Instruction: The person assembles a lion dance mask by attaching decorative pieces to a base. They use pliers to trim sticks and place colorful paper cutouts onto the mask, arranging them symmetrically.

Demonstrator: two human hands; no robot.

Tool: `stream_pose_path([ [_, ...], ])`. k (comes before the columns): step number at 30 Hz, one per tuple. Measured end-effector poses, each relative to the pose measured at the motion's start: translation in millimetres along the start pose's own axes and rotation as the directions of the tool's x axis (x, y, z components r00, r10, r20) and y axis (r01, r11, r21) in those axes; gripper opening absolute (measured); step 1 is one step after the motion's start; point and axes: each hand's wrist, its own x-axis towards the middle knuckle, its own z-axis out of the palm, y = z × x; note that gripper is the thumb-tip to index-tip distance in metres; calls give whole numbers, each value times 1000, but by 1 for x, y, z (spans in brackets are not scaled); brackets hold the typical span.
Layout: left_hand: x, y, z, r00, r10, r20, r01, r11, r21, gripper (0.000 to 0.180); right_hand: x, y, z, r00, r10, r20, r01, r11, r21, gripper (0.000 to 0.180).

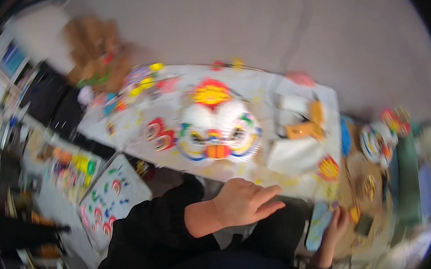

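Note:
My left hand is over my lap, just off the table's near edge. Its thumb and fingers are stretched out and apart, and nothing shows in them. Low at the right, my right hand is beside a light blue flat rectangular thing. A tiny purple piece shows at its fingertips; blur hides whether they grip it. A white lion-dance head with painted eyes, coloured trim and a red-and-yellow flame crest stands on the white table, beyond my left hand. Red-and-white eye-shaped pieces lie left of it.
An orange tool, perhaps a glue gun, lies by a white sheet and a flame-shaped piece. A second lion head stands on the right-hand surface. Brown paper bags are at the far left; a tray of coloured bits sits nearer.

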Motion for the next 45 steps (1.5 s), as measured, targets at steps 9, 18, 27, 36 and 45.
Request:
stream_pose_path([
  [9,-113,-138,-125,467,-630,-620,604,740,-297,20,-54,-72,57,790,-109,604,98,994,51,14],
  [18,-199,-423,-258,258,-633,-730,875,473,-102,18,-109,-61,101,547,364,754,-112,924,-365,17],
  [27,-151,-561,-329,167,-611,-774,893,426,-144,39,-98,-71,129,476,683,554,-548,723,-420,23],
  [36,-129,-567,-363,449,-697,-559,873,476,108,27,-94,-56,145,483,653,583,-445,757,-479,26],
  [45,-118,-553,-370,523,-450,-724,765,623,165,22,-100,-52,148,643,383,663,-67,891,-449,25],
])
